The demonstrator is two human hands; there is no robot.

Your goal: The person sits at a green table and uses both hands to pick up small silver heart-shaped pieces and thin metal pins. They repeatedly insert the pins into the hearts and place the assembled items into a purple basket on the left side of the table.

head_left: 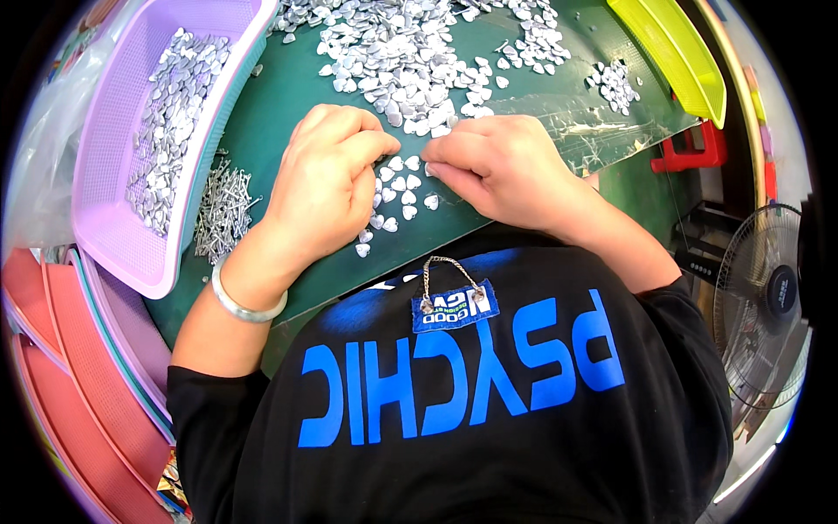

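Observation:
Small silver heart-shaped pieces lie loosely spread on the green tabletop, between and below my two hands. My left hand rests at their left with fingers curled and the thumb and fingertips pressed together; what they hold, if anything, is hidden. From the right, my right hand meets them in a pinch, and a small silver piece shows at its fingertips. A large heap of the same hearts lies just beyond both hands.
At the left, a purple basket holds more hearts, beside a pile of thin metal pins. A small heart pile lies near a yellow-green tray at far right. Red baskets stand lower left; a fan stands right.

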